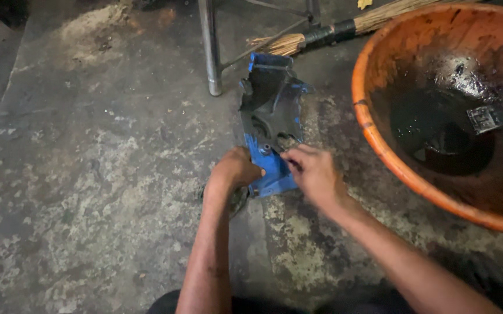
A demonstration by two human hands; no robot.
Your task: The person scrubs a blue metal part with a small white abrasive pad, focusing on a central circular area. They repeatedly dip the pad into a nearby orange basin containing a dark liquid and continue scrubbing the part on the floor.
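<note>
Both of my hands are on the blue plastic cover (270, 125), a greasy, blackened moulded panel lying flat on the stained concrete floor (88, 174). My left hand (237, 168) is closed into a loose fist against the cover's near left edge, pinning it down so it cannot slide. My right hand (315, 174) is curled at the near right edge, fingertips pinched together at a spot close to a small round boss on the blue face; whether something thin sits between those fingers I cannot tell.

The cover points away from me, its far end close to a metal stool leg (211, 52). Beyond that lies a straw broom (344, 26), its bound neck wrapped in black. To my right, near the cover, sits a big orange basin (379, 139) with dark oily liquid pooled at the bottom and a small metal part (484, 119) soaking in it.
</note>
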